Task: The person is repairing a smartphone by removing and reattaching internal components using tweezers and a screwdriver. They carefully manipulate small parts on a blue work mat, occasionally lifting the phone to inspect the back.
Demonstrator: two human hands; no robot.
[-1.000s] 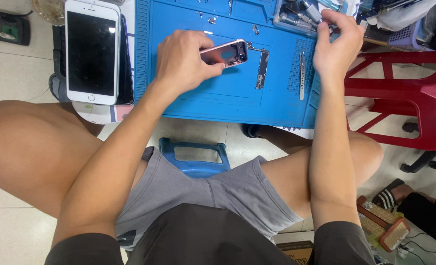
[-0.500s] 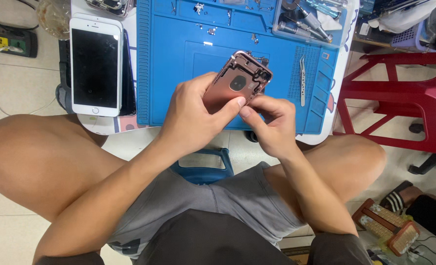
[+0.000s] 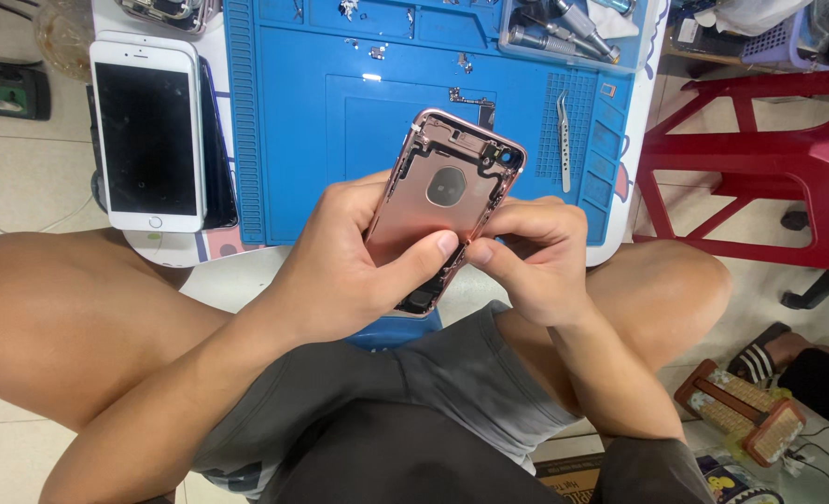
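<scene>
I've got the phone shell (image 3: 447,201) up over my lap, just in front of the blue mat (image 3: 284,121). Left hand (image 3: 340,266) wraps its lower half, thumb pressed across the inside. Right hand (image 3: 531,257) pinches the lower right edge, fingers narrow. It looks light, thin, stiff, likely slick metal, so I'd grip the side rails, clear of the small inner parts. Tweezers (image 3: 564,140) lie on the mat; a white phone (image 3: 148,131) sits left.

Lower part of phone shell (image 3: 447,201) hidden behind left hand (image 3: 340,271) and right hand (image 3: 536,261). Small parts on blue mat (image 3: 293,140) too small to tell. Tool tray (image 3: 564,33) cut off by top edge. Red stool (image 3: 759,168) cut off at right.
</scene>
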